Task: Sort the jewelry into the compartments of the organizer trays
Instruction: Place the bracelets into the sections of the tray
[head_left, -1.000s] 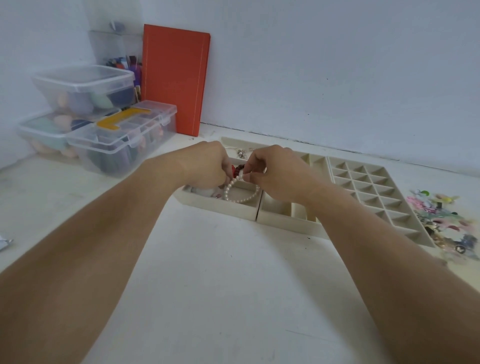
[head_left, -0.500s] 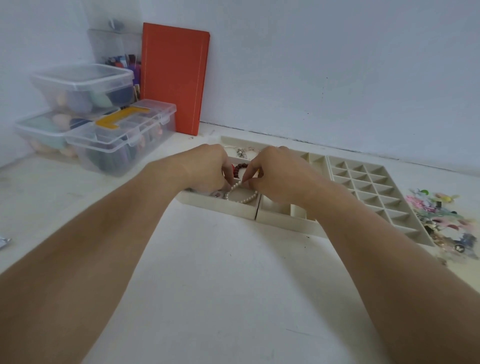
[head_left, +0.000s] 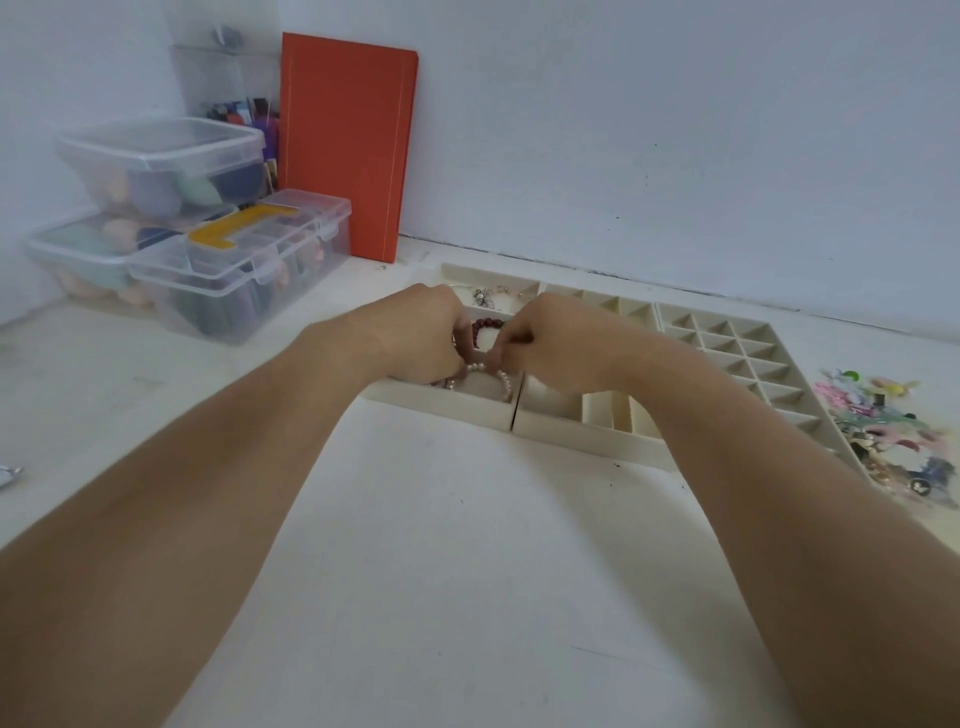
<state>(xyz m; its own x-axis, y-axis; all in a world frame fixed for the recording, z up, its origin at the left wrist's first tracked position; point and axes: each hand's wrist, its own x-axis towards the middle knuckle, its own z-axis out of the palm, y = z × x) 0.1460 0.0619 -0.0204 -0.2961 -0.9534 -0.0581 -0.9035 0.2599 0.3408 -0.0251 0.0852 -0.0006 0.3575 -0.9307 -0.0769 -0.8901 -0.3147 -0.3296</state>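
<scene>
Pearl bracelet (head_left: 485, 375) hangs below both hands, over the left tray's (head_left: 441, 402) near compartment. Left hand (head_left: 423, 332) and right hand (head_left: 550, 338) fingers pinch its top (equally near).

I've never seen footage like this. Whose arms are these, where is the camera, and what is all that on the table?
There is no machine here: a person wears a camera on the head, looking forward and down, so both bare arms reach into view. The left hand and right hand together pinch a pearl bracelet over the left beige organizer tray. A dark red bead bracelet lies in a compartment behind it. To the right sits a tray of many small compartments, then a pile of colourful unsorted jewelry. At the back stand clear plastic boxes and an orange book.
</scene>
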